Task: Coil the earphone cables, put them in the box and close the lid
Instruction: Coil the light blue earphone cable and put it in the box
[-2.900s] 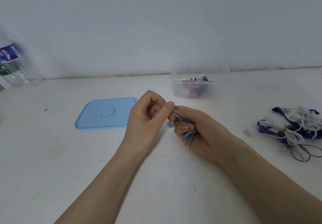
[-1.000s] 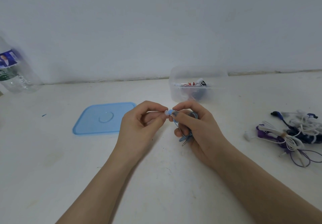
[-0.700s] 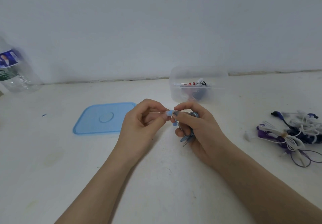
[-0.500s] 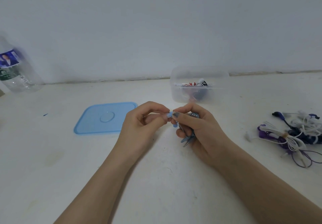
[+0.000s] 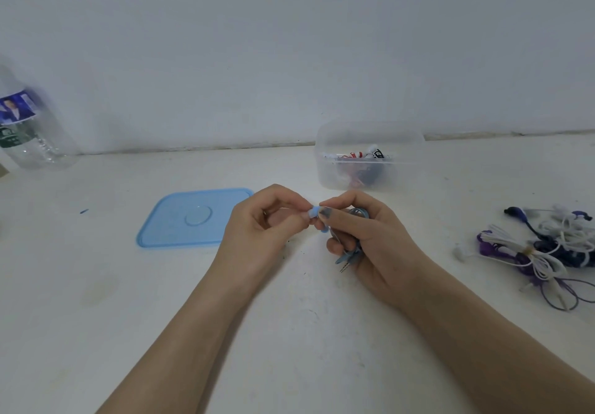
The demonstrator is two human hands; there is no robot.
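One bottle (image 5: 30, 130) far left – tangled earphones (image 5: 547, 249) right

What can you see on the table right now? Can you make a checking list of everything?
Surface: white table, scuffed and speckled.
Job's things: clear plastic box open, earphones inside; blue lid flat beside it; blue earphone coiled in hands.
Clutter: plastic bottle far left; small blue speck.
Grippers: left hand pinches the earbud; right hand holds the coil.
Cables: tangled pile of purple, white and dark blue earphones at right.
Surroundings: plain white wall.
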